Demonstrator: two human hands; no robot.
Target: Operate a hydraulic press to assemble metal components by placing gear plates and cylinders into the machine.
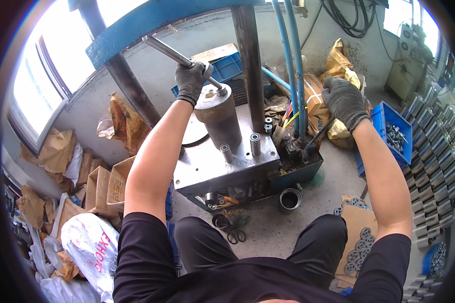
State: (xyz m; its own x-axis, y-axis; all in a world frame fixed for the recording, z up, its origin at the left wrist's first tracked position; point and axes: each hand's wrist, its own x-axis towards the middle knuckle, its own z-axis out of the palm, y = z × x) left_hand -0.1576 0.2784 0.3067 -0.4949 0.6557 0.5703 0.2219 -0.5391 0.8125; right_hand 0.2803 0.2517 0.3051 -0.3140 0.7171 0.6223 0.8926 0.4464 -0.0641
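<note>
My left hand (190,83), in a dark grey knit glove, is closed around a tilted metal rod (169,50) with a thicker tube end at its upper left. The rod's thinner lower end meets a small round fitting on top of an upright steel cylinder (220,113). That cylinder stands on the metal top plate of a press (202,171). My right hand (345,101), gloved alike, is curled at the top of a dark slanting lever (318,133) rising from the press's right side. The glove hides the lever's upper end.
Short ringed metal pieces (255,144) stand on the plate. Steel columns (248,65) and blue hoses (293,60) rise behind. A blue crate (392,134) of metal parts and stacked metal tubes (435,166) lie right. Cardboard boxes (98,189) and bags crowd the left. A dark round container (289,200) and scissors (236,236) are on the floor.
</note>
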